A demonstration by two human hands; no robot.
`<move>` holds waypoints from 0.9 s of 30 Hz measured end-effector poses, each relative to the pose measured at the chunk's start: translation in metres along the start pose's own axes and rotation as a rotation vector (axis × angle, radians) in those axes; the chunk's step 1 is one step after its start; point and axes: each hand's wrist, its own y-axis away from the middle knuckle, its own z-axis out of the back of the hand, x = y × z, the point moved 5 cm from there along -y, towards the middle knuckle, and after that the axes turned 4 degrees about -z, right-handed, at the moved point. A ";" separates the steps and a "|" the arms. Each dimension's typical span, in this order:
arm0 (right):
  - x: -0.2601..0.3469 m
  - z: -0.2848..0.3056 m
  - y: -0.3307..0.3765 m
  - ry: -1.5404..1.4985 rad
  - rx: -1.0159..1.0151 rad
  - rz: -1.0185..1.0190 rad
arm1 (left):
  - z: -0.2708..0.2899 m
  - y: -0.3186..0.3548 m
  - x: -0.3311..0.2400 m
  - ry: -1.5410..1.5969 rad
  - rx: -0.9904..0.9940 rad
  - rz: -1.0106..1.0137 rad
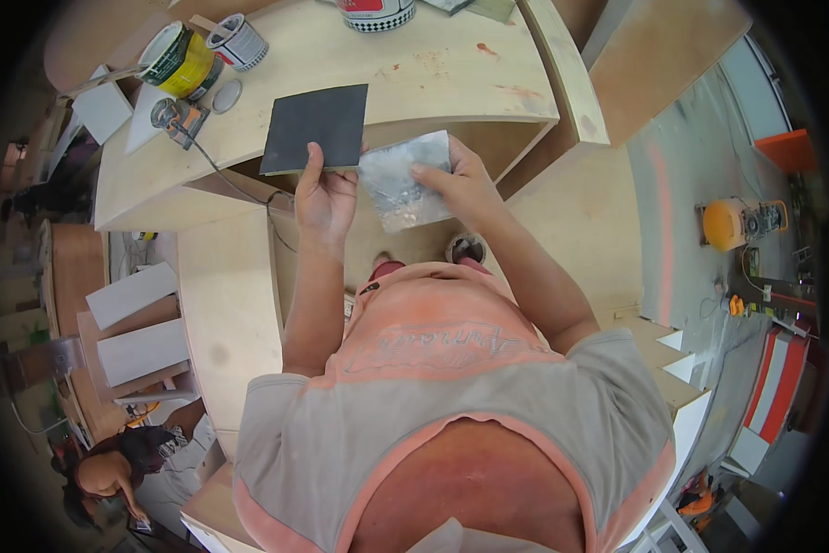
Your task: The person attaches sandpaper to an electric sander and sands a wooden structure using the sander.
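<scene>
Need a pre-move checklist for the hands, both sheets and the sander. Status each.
1. Dark sheet gripped by the left hand: ok, thumb over its near edge.
2. Pale, creased sheet gripped by the right hand: ok, thumb on its upper face.
3. Sheets apart from each other: cannot tell; their edges meet in this view.
4. Sander away from both hands: ok, on the worktop to the left.
5. Cable kept back from the worktop's front edge: not ok, it hangs over it.
6. Sander switched off: cannot tell.
</scene>
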 end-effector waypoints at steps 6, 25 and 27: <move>0.013 -0.002 -0.009 -0.033 -0.199 0.047 | -0.002 0.017 0.013 -0.198 -0.102 0.047; 0.019 0.024 -0.028 -0.064 -0.174 0.068 | 0.006 0.057 0.038 -0.388 -0.043 0.238; 0.018 0.017 -0.033 -0.114 -0.158 0.032 | 0.006 0.062 0.036 -0.377 -0.053 0.230</move>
